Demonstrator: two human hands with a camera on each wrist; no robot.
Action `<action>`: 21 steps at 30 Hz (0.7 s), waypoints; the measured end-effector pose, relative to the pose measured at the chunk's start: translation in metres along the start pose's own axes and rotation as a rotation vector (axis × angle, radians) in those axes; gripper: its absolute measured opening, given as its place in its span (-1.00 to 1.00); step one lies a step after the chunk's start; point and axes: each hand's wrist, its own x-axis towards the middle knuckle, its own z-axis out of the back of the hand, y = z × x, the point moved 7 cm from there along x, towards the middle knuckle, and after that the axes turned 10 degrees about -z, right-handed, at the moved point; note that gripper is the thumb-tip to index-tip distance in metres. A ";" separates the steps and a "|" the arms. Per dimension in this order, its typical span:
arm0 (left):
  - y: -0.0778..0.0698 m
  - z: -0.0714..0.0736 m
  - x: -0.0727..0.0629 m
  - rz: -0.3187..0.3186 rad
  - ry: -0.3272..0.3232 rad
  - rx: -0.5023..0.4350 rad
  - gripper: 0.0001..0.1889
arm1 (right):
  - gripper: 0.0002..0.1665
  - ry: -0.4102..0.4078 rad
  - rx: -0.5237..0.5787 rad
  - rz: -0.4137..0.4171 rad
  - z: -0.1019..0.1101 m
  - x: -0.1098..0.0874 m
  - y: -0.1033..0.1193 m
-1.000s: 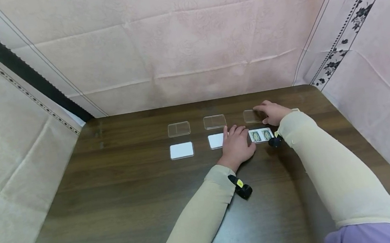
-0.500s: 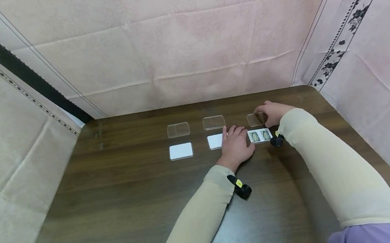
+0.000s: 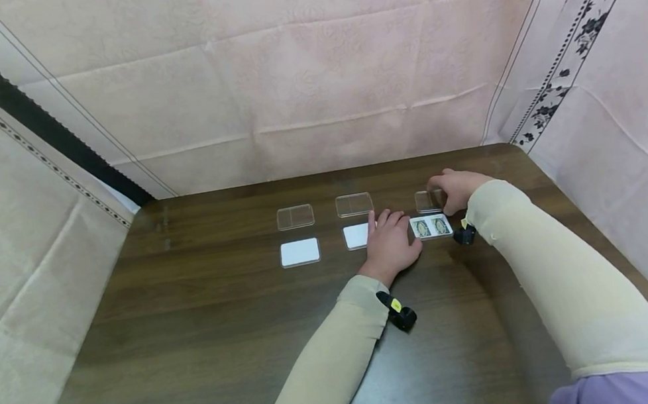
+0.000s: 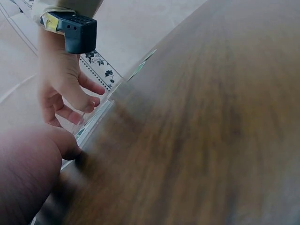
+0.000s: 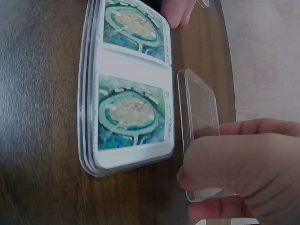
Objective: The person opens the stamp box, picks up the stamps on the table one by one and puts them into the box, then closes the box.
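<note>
My right hand (image 3: 460, 188) grips a clear plastic lid (image 5: 200, 96) by its right end, thumb and fingers about its edges. In the right wrist view the lid stands tilted beside a shallow clear case (image 5: 133, 161) holding a white card with two green oval-patterned stamps (image 5: 129, 112). The head view shows this stamp case (image 3: 431, 226) between my two hands. My left hand (image 3: 392, 247) rests with fingers extended, partly covering a white-topped case (image 3: 355, 236); its thumb lies near the stamp case. Contact under the left fingers is hidden.
Another white-topped case (image 3: 300, 252) lies to the left. Two more clear lids, a left one (image 3: 295, 216) and a middle one (image 3: 354, 204), lie in the back row. The wooden table (image 3: 206, 322) ends at pale cloth walls (image 3: 310, 83).
My right hand has shifted slightly right and nearer with the clear lid, which was further left and flatter-looking before. The left hand stays in place.
</note>
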 end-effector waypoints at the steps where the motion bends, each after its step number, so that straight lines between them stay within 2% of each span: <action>1: 0.000 0.000 0.000 -0.001 -0.001 0.001 -0.41 | -0.21 -0.003 0.003 0.003 0.001 0.000 -0.001; 14: -0.001 0.004 -0.002 -0.006 -0.008 0.013 -0.41 | -0.22 0.008 0.042 0.027 0.007 -0.011 -0.007; 21: -0.001 0.002 -0.002 -0.002 -0.005 0.009 -0.39 | -0.20 0.013 0.049 0.108 0.003 -0.022 0.001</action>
